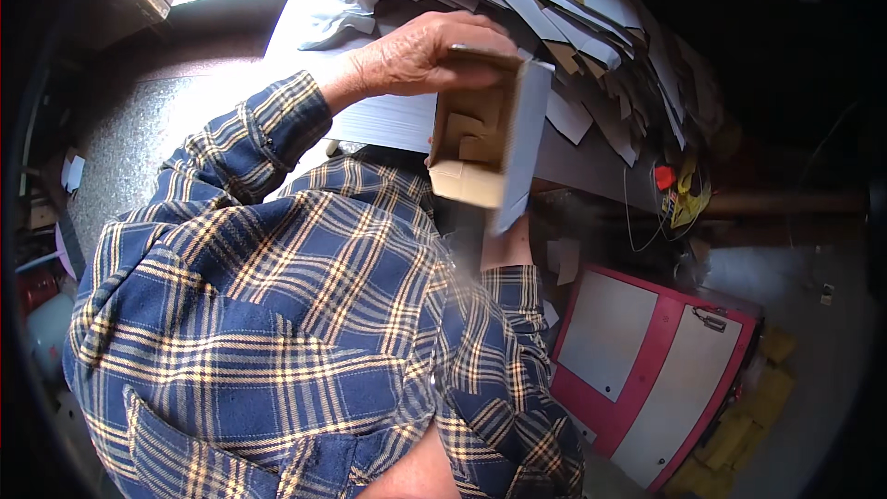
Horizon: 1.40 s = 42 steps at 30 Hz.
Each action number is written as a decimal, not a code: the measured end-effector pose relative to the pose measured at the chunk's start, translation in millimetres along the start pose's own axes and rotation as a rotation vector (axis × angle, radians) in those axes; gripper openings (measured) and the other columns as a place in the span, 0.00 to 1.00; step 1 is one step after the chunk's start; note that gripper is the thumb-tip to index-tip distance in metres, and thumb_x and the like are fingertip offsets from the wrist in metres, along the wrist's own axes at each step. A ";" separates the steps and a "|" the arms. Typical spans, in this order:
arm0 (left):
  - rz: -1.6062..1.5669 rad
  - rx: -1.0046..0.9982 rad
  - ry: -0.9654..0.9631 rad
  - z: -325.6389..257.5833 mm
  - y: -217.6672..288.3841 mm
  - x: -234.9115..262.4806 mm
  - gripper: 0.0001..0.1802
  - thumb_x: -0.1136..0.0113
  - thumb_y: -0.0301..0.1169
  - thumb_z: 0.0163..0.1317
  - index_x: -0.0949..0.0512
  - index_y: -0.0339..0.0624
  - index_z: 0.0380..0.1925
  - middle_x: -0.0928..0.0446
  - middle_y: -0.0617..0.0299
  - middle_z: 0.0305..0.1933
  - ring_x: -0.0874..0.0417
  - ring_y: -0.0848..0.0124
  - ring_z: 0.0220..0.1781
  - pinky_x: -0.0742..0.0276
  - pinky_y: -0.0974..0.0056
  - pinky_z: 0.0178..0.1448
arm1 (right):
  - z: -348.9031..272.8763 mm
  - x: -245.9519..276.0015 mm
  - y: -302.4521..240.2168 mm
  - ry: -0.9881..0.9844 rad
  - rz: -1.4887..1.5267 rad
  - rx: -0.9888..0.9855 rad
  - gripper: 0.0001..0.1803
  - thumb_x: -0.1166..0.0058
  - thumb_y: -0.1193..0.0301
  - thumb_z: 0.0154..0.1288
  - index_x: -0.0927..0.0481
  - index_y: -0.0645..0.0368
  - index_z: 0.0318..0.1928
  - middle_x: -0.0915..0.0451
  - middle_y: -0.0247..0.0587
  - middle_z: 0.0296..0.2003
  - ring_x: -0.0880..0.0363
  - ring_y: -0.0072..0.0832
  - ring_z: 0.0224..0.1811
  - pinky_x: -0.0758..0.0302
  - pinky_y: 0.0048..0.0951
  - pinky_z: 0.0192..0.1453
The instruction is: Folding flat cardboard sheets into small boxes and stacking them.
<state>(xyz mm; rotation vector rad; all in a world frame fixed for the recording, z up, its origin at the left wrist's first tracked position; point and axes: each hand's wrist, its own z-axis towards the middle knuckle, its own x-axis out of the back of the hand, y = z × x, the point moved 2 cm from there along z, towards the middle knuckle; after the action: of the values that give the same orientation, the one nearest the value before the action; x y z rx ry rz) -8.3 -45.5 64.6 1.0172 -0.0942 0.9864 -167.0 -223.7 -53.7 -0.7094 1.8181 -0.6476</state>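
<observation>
Visibly grasping an open, white-and-brown cardboard box [494, 134] at its upper rim with left hand [434, 52], by near edge of pale bench [393, 122]; cannot tell hidden right hand's grip. Might crease thin walls by squeezing hard.

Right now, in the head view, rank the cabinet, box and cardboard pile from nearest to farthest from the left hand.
1. Box, right at the left hand.
2. Cardboard pile, upper right.
3. Cabinet, lower right.
</observation>
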 end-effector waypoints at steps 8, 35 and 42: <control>0.218 0.362 0.147 -23.5 -32.2 -0.1 0.11 0.46 0.27 0.66 0.23 0.37 0.46 0.20 0.49 0.40 0.18 0.56 0.43 0.23 0.59 0.48 | 6.2 -30.1 -22.1 0.121 -0.352 0.062 0.29 0.63 0.52 0.74 0.37 0.58 0.65 0.27 0.43 0.58 0.22 0.35 0.55 0.20 0.42 0.51; 0.303 0.227 0.292 -40.5 -18.3 -18.7 0.20 0.53 0.33 0.72 0.31 0.42 0.61 0.26 0.48 0.58 0.25 0.51 0.59 0.27 0.56 0.60 | -4.5 -51.7 -12.7 0.237 -1.100 0.781 0.68 0.29 0.72 0.31 0.63 0.57 0.71 0.39 0.54 0.61 0.36 0.45 0.64 0.38 0.39 0.70; 0.116 0.324 0.227 -31.5 -29.2 -31.8 0.22 0.54 0.31 0.69 0.33 0.44 0.63 0.26 0.46 0.58 0.27 0.47 0.60 0.29 0.54 0.61 | 12.4 -21.1 -17.1 0.248 -1.126 0.756 0.69 0.27 0.65 0.28 0.58 0.66 0.71 0.44 0.58 0.66 0.42 0.49 0.69 0.44 0.41 0.74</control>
<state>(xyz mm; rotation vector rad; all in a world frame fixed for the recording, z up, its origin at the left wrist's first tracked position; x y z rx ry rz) -16.9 -47.0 11.9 1.1960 0.2034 1.2432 -146.3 -221.3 -32.3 -1.1034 1.0638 -2.0813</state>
